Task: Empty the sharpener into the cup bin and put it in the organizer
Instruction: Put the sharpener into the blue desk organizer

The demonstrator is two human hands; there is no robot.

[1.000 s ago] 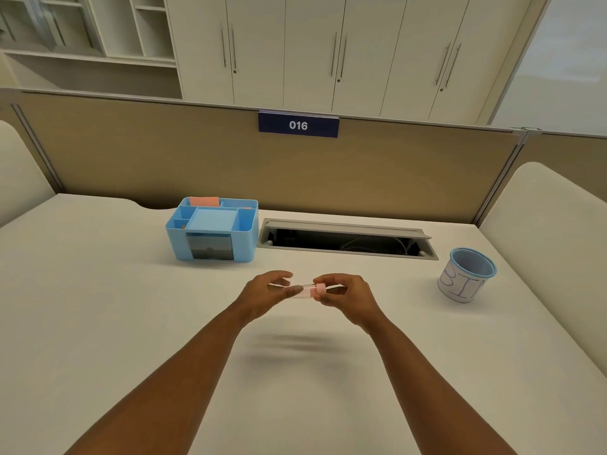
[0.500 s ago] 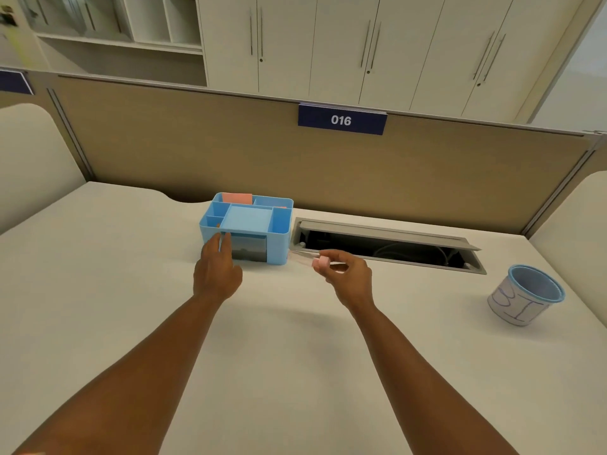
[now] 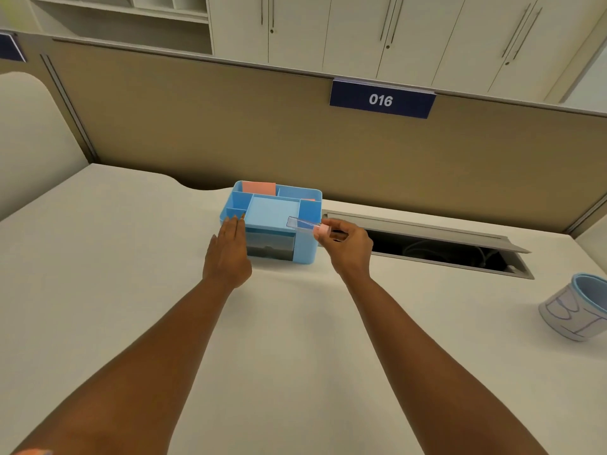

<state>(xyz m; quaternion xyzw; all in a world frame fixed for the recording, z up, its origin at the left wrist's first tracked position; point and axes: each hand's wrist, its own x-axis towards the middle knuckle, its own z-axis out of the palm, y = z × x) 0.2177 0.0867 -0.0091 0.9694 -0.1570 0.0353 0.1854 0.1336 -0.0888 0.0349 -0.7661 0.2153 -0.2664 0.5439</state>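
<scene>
The sharpener [image 3: 303, 224] is a clear tube with a pink end. My right hand [image 3: 345, 246] grips it at the pink end, and its clear tip hangs over the front right part of the blue organizer [image 3: 272, 208]. My left hand [image 3: 227, 254] rests flat against the organizer's front left corner, fingers straight, holding nothing. The cup bin [image 3: 578, 307], a white cup with a blue rim and blue lettering, stands at the far right of the desk, well away from both hands.
An open grey cable tray [image 3: 427, 238] is sunk into the desk just right of the organizer. A tan partition with a "016" sign [image 3: 381, 99] runs along the back. Pink sticky notes [image 3: 259, 187] sit in the organizer's rear compartment.
My left hand let go of the sharpener and moved to the organizer's left front. My right hand carried the sharpener up over the organizer. The view shifted left.
</scene>
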